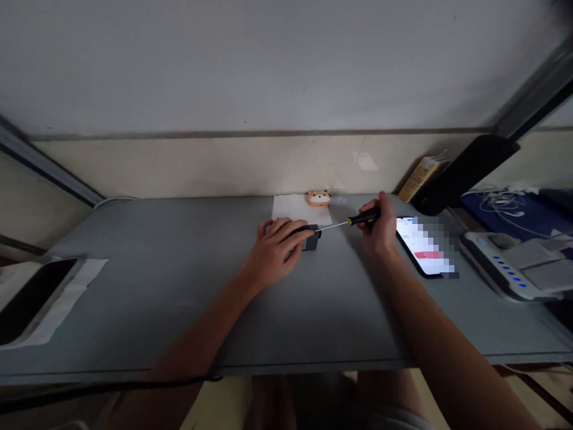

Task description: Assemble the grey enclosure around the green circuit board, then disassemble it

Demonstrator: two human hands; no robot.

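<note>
My left hand (280,248) is closed over a small dark grey box-shaped device (311,242) on the grey desk, and its fingers cover most of it. In my right hand (380,227) is a screwdriver (364,217) with a black and yellow handle. Its thin metal shaft points left, and the tip meets the device's upper right side near my left fingertips. Whether the tip sits in a screw is too small to tell. Behind the device lies a white sheet of paper (286,206), with an orange and white animal-faced case (318,198) at its right edge.
Right of my right hand lies a lit phone (421,248), then a white power strip (505,269) with plugs. A black cylinder (470,173) leans by a yellowish box (418,179) at the back. Far left, a dark-screened device (36,298) rests on white paper.
</note>
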